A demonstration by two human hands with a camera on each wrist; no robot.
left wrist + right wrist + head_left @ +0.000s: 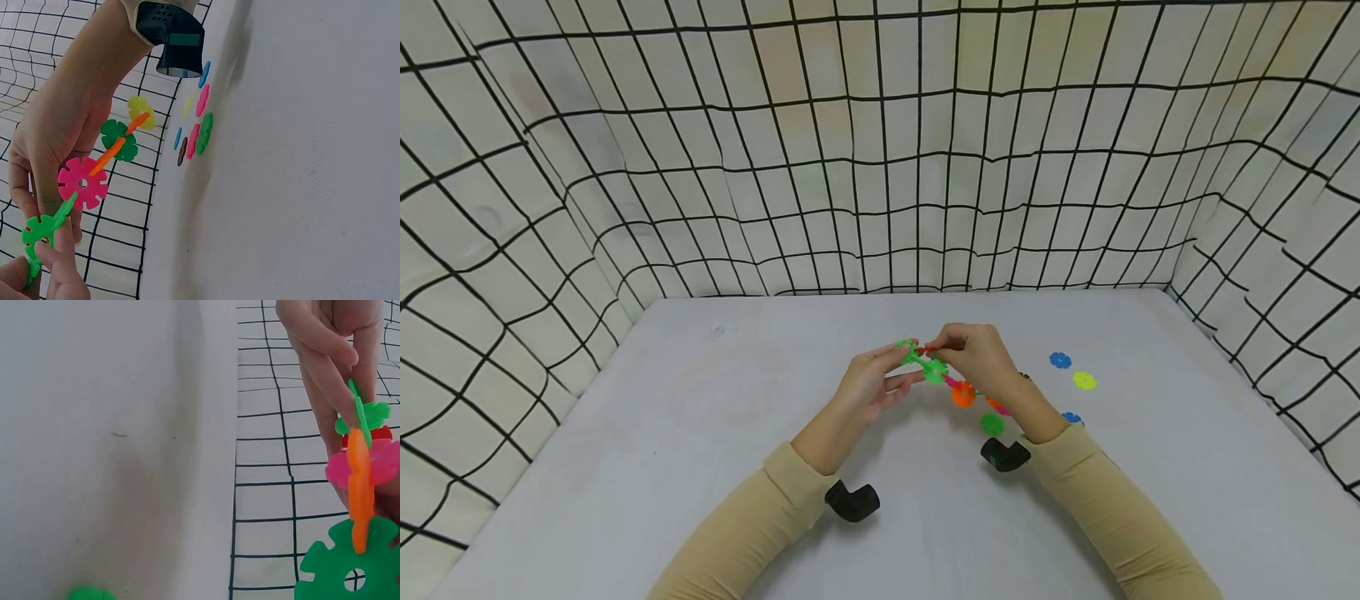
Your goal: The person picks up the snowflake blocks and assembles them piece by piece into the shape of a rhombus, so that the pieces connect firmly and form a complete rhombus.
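Fingers of the left hand (874, 387) are closed in a pinch on the end green disc (907, 351) of a chain of slotted flower discs (961, 397). Fingers of the right hand (977, 354) are brought together on a red disc (923, 349), seen nearly edge-on, with no gap evident at the tips.

Assessment: the step in hand appears to be joining the red disc to the chain. Sound practice calls for steadying the end green disc close to its free slot, setting the red disc square across it, slot to slot, and pressing straight in; twisting may loosen neighbouring joints.

Position: the red disc lies between both sets of fingers at the chain's held end, against or just beside the end green disc; slot engagement cannot be confirmed. The chain hangs off the left fingers and passes below the right hand. A blue disc (1060, 360) and a yellow disc (1085, 381) lie on the bench (700, 433), right of the chain.
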